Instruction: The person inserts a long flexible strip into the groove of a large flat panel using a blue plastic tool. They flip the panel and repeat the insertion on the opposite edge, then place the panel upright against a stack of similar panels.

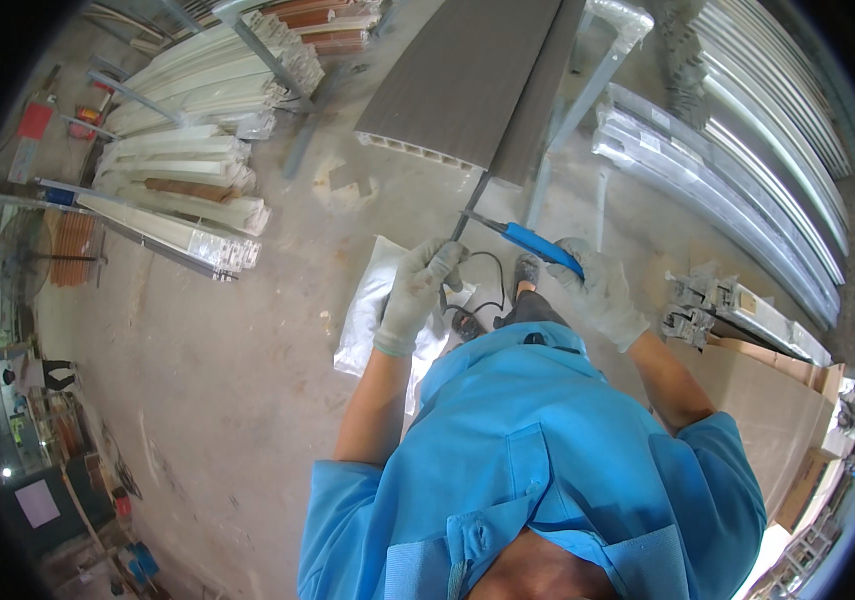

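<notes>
My left hand (415, 290), in a pale grey glove, is closed around a thin dark strip (470, 205). That strip runs up to the end of a long grey-brown hollow panel (447, 75), and a thin black loop (500, 285) hangs below the hand. Gloved the same way, my right hand (595, 290) grips a blue-handled tool (543, 248) with a slim dark tip. The tip points left and meets or crosses the strip just above my left fingers; whether it touches cannot be told. The tool's exact kind is unclear.
A white sack (372, 290) lies on the floor left of my feet. Metal racks with white profiles (187, 90) stand at the far left. Wrapped silvery profiles (697, 170) lie at the right, with a cardboard box (747, 400) nearer. A metal stand (592, 90) is beside the panel.
</notes>
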`<state>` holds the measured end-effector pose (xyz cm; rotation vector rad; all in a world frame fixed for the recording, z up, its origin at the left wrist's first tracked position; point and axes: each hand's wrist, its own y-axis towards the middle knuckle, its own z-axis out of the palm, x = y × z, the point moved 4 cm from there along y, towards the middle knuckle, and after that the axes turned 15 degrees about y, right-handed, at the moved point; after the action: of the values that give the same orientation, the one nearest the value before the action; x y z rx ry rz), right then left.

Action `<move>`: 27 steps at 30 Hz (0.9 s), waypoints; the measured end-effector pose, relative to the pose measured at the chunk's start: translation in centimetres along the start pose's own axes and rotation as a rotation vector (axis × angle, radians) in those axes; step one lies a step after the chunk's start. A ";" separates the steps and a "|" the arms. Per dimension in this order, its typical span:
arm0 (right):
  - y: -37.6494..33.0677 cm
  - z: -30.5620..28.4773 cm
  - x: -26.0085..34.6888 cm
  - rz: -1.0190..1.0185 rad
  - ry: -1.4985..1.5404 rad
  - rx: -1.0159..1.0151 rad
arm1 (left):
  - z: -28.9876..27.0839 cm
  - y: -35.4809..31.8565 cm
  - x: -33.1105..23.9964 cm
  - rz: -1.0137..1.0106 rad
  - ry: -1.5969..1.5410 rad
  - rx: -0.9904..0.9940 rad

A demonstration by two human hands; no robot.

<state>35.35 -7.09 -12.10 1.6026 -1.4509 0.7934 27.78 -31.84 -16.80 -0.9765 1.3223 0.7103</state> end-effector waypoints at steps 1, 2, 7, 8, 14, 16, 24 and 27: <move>-0.1 0.2 0.0 -0.023 -0.011 0.009 | 0.0 -0.2 -0.2 -0.010 0.012 -0.010; -0.1 0.4 0.0 -0.045 -0.023 0.017 | 0.1 -0.3 -0.4 -0.012 0.011 -0.009; 0.1 1.6 0.1 -0.186 -0.041 0.052 | 0.2 -1.2 -0.9 -0.007 -0.030 -0.002; 0.0 1.9 0.1 -0.205 -0.017 0.062 | 0.2 -1.4 -0.7 -0.024 -0.003 -0.006; -0.3 3.4 -1.2 -0.160 -0.170 0.087 | -0.1 -2.6 0.6 -0.113 0.066 -0.003; -0.3 3.7 -1.0 -0.323 -0.256 0.015 | -0.2 -2.9 1.0 -0.139 0.105 -0.007; 0.8 4.3 -1.1 -0.374 -0.219 0.043 | -0.5 -3.4 0.7 -0.121 0.037 -0.050; 1.3 4.6 -1.5 -0.267 -0.185 0.124 | -0.4 -3.4 0.3 -0.132 0.034 -0.052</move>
<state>33.54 -10.44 -15.41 1.9594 -1.2962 0.6028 30.68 -33.72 -16.50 -1.1118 1.2615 0.6314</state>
